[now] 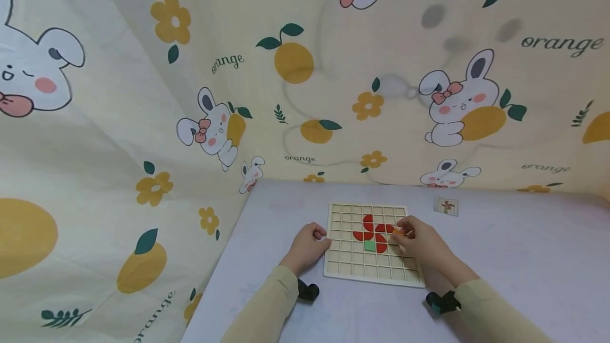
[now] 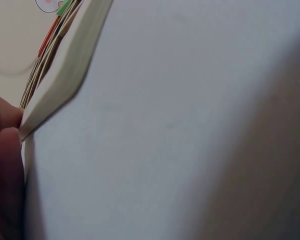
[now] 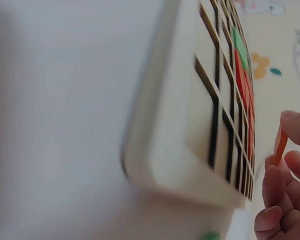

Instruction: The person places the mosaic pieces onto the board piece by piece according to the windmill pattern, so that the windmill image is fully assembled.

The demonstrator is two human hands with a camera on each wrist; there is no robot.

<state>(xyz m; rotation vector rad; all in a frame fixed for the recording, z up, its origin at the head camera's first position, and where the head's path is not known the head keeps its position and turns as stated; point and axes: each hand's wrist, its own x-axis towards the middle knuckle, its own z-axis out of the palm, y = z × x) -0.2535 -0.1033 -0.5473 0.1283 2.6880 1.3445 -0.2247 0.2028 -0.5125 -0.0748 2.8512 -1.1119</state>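
A pale wooden grid board point(image 1: 345, 267) lies on the table. Several red curved pieces point(image 1: 381, 243) form a pinwheel shape in its middle, and one green square point(image 1: 369, 246) sits just below their centre. My left hand point(image 1: 305, 249) holds the board's left edge, thumb and finger touching the rim. Above the board's right side, my right hand point(image 1: 423, 241) pinches a small orange piece point(image 3: 279, 145) between thumb and fingertips. In the right wrist view, that piece is apart from the grid; its full outline is hidden by the fingers.
A small pattern card point(image 1: 446, 206) with a pinwheel picture lies behind the board to the right. The pale table point(image 1: 524, 258) meets a printed rabbit-and-orange cloth point(image 1: 391, 136) at the back and left. Black devices point(image 1: 308, 291) sit at both wrists.
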